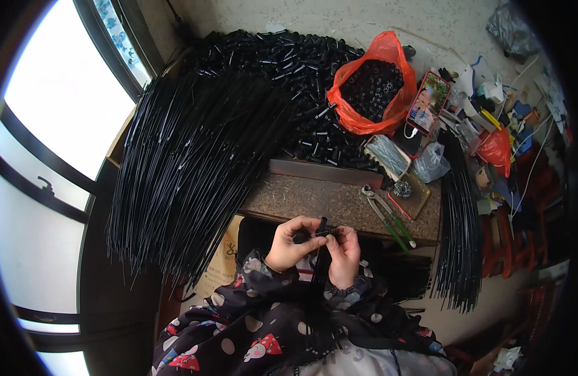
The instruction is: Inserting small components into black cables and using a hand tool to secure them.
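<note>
Close together above my lap, just off the table's near edge, are my left hand [293,244] and my right hand [344,255]. Both are closed in a pinch. The left fingers grip a small black cylindrical part [323,223], whose upper end sticks up between the hands. My right thumb and fingertips meet beside it, on something small and dark that I cannot make out. Pincers with green handles [389,218] lie on the table near my right hand. A large sheaf of thin black rods [182,169] hangs over the table's left side.
Small black cylindrical parts [289,59] are heaped behind a metal strip [326,173]. An orange-red bag [358,122] holds black pieces. Nearby are a box of metal pins [388,155], a propped phone [429,103] on a cable, and a second black rod bundle [458,232]. Clutter fills the right.
</note>
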A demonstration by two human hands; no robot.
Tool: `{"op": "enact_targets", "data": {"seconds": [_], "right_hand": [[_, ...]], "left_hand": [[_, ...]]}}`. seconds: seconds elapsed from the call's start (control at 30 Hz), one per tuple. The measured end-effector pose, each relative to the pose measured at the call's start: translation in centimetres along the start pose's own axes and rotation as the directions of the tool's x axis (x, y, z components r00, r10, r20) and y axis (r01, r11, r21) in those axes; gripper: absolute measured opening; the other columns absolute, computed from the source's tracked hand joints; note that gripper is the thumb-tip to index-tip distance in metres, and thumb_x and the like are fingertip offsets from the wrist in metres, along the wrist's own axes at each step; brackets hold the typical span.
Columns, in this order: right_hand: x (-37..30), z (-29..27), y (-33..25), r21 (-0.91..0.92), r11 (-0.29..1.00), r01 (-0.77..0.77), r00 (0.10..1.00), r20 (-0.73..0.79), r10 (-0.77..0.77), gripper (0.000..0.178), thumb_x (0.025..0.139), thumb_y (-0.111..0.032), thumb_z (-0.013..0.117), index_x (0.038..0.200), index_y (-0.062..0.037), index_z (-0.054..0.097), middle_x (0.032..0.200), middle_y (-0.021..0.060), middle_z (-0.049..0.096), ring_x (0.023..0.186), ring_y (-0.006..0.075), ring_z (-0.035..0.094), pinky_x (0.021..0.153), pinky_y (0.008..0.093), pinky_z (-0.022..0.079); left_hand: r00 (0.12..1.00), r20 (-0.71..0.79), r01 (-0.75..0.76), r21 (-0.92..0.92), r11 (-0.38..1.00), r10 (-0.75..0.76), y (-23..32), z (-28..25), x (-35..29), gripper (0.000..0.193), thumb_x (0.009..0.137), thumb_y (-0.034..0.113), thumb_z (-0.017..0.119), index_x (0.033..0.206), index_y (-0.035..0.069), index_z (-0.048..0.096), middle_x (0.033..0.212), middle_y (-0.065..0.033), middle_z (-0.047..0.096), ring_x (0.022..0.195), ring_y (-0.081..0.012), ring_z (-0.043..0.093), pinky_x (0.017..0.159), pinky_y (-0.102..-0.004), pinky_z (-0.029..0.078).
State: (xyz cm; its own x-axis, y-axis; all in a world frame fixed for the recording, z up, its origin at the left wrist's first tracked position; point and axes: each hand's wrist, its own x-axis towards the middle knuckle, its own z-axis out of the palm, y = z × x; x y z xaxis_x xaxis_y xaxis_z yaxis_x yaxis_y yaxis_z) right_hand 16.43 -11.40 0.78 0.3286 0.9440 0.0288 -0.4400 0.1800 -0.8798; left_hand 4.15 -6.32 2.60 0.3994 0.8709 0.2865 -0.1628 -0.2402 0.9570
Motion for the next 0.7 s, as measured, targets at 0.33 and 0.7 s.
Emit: {"op": "enact_targets", "data": {"seconds": [0.33, 0.7], "right_hand": [[0.3, -0.6, 0.0, 0.165, 0.975, -0.15, 0.989, 0.039, 0.145, 0.013, 0.084, -0.013, 0.06, 0.092, -0.0056, 0.053, 0.087, 0.0005, 0.058, 0.08, 0.0086, 0.054, 0.076, 0.0234, 0.043], [0.6, -1.9, -0.2, 0.22, 0.769, -0.6, 0.76, 0.458, 0.461, 0.032, 0.083, -0.028, 0.061, 0.104, -0.0049, 0.052, 0.085, 0.0127, 0.06, 0.077, 0.0236, 0.061, 0.074, 0.0375, 0.05]], "left_hand": [[0.991, 0.116, -0.113, 0.444, 0.889, 0.069, 2.6, -1.0, 1.6, 0.022, 0.073, 0.001, 0.068, 0.093, -0.004, 0.062, 0.086, -0.0065, 0.062, 0.075, -0.0155, 0.059, 0.07, -0.0268, 0.046], [0.907, 0.372, 0.235, -0.063, 0.97, -0.196, 1.5, -4.0, 2.9, 0.014, 0.074, 0.002, 0.068, 0.085, -0.004, 0.062, 0.082, -0.0079, 0.058, 0.076, -0.016, 0.057, 0.069, -0.0259, 0.045]]}}
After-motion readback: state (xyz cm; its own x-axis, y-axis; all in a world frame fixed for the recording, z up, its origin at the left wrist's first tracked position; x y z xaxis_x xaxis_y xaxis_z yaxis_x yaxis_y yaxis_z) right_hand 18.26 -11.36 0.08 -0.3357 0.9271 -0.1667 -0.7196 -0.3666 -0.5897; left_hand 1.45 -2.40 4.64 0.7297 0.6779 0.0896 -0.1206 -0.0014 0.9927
